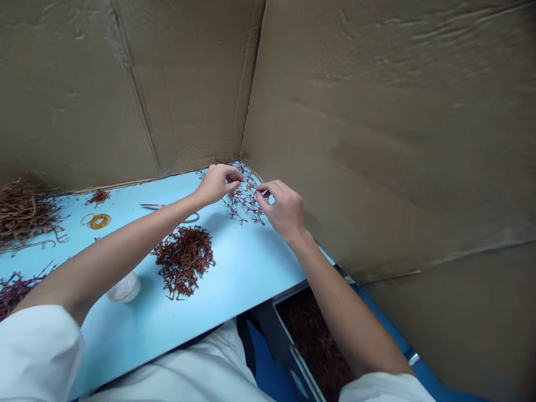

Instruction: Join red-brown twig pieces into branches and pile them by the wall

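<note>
Both hands are raised over the far corner of the light blue table point(234, 279). My left hand point(220, 183) has thumb and fingers pinched together at the left side of a spread of thin, dark red branched pieces point(247, 204). At the right side of that spread, my right hand point(281, 205) is pinched too, its fingertips a short gap from the left ones. Whatever either pinch holds is too small to make out. Nearer my body lies a heap of short reddish-brown pieces point(186, 259).
Left of the heap are scissors point(191, 218), partly behind my left forearm, yellow rubber bands point(99, 221) and a white round container point(124, 288). Brown twigs point(25, 215) and purple pieces point(19, 290) lie far left. Cardboard walls point(377, 139) enclose the table; an open drawer point(312, 335) is below right.
</note>
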`<state>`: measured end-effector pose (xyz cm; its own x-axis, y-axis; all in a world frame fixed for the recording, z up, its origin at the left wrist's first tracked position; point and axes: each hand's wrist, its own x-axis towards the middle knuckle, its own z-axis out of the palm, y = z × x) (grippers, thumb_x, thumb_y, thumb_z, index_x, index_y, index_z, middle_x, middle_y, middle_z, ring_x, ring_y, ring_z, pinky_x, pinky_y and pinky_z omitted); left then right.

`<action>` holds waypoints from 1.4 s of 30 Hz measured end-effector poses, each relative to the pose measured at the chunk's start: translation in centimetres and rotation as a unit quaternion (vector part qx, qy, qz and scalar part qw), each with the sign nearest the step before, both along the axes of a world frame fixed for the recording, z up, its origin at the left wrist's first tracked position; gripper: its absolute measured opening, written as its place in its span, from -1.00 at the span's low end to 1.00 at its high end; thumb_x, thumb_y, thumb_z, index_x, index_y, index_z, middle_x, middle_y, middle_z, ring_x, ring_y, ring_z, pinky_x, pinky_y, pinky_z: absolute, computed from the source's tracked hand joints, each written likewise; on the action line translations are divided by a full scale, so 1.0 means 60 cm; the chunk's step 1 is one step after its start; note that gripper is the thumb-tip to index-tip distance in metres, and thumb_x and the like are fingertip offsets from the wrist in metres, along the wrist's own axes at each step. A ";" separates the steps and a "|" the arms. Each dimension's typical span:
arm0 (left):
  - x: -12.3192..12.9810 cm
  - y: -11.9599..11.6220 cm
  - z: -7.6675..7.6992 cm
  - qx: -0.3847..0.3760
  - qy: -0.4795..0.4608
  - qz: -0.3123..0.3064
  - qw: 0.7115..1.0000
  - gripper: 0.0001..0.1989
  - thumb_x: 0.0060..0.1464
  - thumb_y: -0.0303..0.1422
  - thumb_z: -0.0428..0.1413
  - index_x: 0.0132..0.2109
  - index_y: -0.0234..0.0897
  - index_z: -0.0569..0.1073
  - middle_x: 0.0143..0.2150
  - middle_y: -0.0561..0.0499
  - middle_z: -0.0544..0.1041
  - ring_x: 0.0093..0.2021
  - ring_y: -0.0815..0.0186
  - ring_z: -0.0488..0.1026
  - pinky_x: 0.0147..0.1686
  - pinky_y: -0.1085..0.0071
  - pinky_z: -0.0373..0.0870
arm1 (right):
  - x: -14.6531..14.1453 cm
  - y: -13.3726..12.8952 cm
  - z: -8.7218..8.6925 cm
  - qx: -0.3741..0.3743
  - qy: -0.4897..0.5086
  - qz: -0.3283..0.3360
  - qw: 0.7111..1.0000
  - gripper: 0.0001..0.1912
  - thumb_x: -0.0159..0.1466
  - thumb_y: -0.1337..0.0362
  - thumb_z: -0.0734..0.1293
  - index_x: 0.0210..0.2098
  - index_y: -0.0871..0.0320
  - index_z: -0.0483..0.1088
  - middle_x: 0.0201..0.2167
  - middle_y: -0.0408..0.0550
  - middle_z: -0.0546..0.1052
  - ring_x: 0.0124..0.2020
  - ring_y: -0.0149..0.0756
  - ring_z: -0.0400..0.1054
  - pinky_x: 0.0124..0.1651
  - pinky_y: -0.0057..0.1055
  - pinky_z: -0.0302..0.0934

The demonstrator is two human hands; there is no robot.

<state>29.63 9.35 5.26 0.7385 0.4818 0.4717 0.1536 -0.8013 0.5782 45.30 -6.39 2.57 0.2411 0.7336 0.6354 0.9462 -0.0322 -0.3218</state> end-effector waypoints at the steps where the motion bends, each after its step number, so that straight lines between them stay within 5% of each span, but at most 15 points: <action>1: 0.023 0.014 0.002 0.002 0.016 -0.006 1.000 -0.84 0.18 -0.53 0.23 -0.14 -0.36 0.71 -0.19 -0.09 0.75 -0.19 0.24 0.67 -0.06 0.37 0.55 | 0.015 0.016 0.000 -0.008 0.001 -0.017 1.000 -0.81 0.45 0.28 0.30 -0.12 0.11 0.58 -0.09 0.07 0.67 -0.12 -0.12 0.53 -0.06 -0.28 0.28; 6: 0.086 0.077 -0.006 0.013 0.101 -0.007 0.995 -0.80 0.28 -0.44 0.25 0.02 -0.39 0.65 -0.03 -0.17 0.70 -0.02 0.13 0.64 0.10 0.16 0.57 | 0.052 0.090 -0.003 -0.082 0.002 -0.029 0.996 -0.91 0.32 0.35 0.39 -0.22 0.14 0.59 -0.16 0.13 0.68 -0.13 -0.09 0.49 -0.08 -0.29 0.23; 8: 0.091 0.091 -0.008 0.014 0.119 -0.001 0.993 -0.75 0.34 -0.29 0.25 0.07 -0.35 0.60 0.05 -0.15 0.65 0.02 0.13 0.62 0.11 0.09 0.58 | 0.051 0.103 -0.006 -0.103 0.010 -0.014 0.995 -0.96 0.27 0.37 0.43 -0.30 0.16 0.57 -0.19 0.14 0.68 -0.13 -0.08 0.49 -0.06 -0.28 0.23; 11: 0.074 0.092 0.005 0.015 0.105 0.005 0.994 -0.85 0.29 -0.42 0.25 -0.04 -0.37 0.64 -0.03 -0.18 0.69 -0.03 0.13 0.63 0.11 0.12 0.55 | 0.035 0.102 -0.010 -0.102 0.039 0.011 0.994 -0.93 0.29 0.35 0.41 -0.26 0.16 0.58 -0.17 0.14 0.69 -0.13 -0.08 0.51 -0.04 -0.26 0.26; 15: -0.014 0.057 0.046 0.012 0.048 -0.007 0.999 -0.84 0.25 -0.47 0.21 -0.09 -0.32 0.69 -0.12 -0.11 0.74 -0.13 0.24 0.65 -0.04 0.32 0.55 | -0.011 0.084 -0.006 -0.079 0.111 0.065 0.989 -0.85 0.38 0.22 0.38 -0.22 0.14 0.58 -0.24 0.00 0.70 -0.25 -0.20 0.54 -0.09 -0.32 0.34; 19: -0.164 0.002 0.065 -0.003 -0.071 0.010 0.997 -0.81 0.27 -0.30 0.25 -0.27 -0.31 0.67 -0.34 -0.03 0.69 -0.35 0.33 0.58 -0.31 0.45 0.49 | -0.089 0.070 0.007 -0.067 0.190 0.147 0.969 -0.63 0.46 0.02 0.31 -0.31 0.15 0.55 -0.43 -0.07 0.63 -0.42 -0.29 0.49 -0.31 -0.40 0.31; 23: -0.312 -0.055 0.026 -0.151 -0.216 0.100 0.959 -0.48 0.45 -0.09 0.04 -0.37 -0.33 0.63 -0.45 -0.05 0.64 -0.45 0.36 0.55 -0.45 0.47 0.48 | -0.174 0.071 0.012 -0.058 0.257 0.240 0.934 -0.55 0.48 0.04 0.26 -0.42 0.14 0.53 -0.50 -0.09 0.59 -0.46 -0.31 0.45 -0.37 -0.40 0.27; 29: -0.462 -0.104 -0.072 -0.140 -0.251 0.276 0.917 -0.70 0.35 -0.22 0.24 -0.31 -0.30 0.70 -0.40 -0.05 0.70 -0.44 0.34 0.60 -0.48 0.48 0.53 | -0.247 0.104 -0.013 -0.069 0.290 0.241 0.924 -0.70 0.33 0.01 0.45 -0.39 0.05 0.67 -0.50 -0.14 0.63 -0.46 -0.28 0.48 -0.34 -0.36 0.31; 36: -0.490 -0.093 -0.134 -0.070 -0.282 0.280 0.915 -0.88 0.26 -0.41 0.33 -0.30 -0.26 0.69 -0.41 0.00 0.69 -0.42 0.35 0.60 -0.33 0.43 0.54 | -0.243 0.119 -0.050 0.054 0.281 0.218 0.933 -0.80 0.22 0.21 0.59 -0.49 0.05 0.58 -0.52 -0.17 0.61 -0.50 -0.28 0.47 -0.43 -0.34 0.31; 42: -0.485 -0.091 -0.146 -0.057 -0.257 0.238 0.935 -0.79 0.39 -0.37 0.21 -0.27 -0.28 0.61 -0.46 0.00 0.65 -0.46 0.37 0.55 -0.37 0.45 0.49 | -0.211 0.123 -0.069 0.148 0.085 0.282 0.944 -0.75 0.33 0.37 0.49 -0.48 0.08 0.51 -0.61 -0.23 0.51 -0.62 -0.37 0.39 -0.52 -0.39 0.26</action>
<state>0.53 3.90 -3.50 0.1181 0.7667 0.6311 0.1564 -0.6420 0.7506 32.63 0.99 -1.58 -0.0183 0.5728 0.8195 0.7195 0.5767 -0.3870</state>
